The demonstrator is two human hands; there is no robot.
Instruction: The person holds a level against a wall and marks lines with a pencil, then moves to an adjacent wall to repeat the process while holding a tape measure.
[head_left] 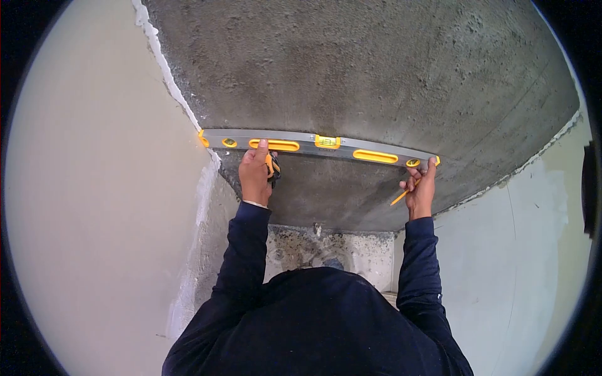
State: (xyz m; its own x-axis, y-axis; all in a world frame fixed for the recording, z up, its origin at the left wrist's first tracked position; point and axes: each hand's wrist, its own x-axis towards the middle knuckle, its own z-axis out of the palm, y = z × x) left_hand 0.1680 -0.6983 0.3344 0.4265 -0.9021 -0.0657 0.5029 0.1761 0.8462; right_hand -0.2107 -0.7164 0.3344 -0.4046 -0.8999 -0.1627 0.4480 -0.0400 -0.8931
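Observation:
A long grey spirit level (301, 145) with yellow ends and yellow-rimmed slots lies across the rough grey wall, its right end a little lower in view. My left hand (254, 175) presses a thumb on the level's left part and is closed on a black and yellow tape measure (273, 168). Near the level's right end, my right hand (421, 188) touches the level with its thumb and fingers. A yellow pencil (401, 195) is held between the fingers of that hand, pointing down and left.
On the left stands a smooth beige wall (94, 188) with a rough white edge. A pale wall (520, 250) is on the right. Below the grey wall lies a stained, speckled floor (370, 250), partly hidden by my body.

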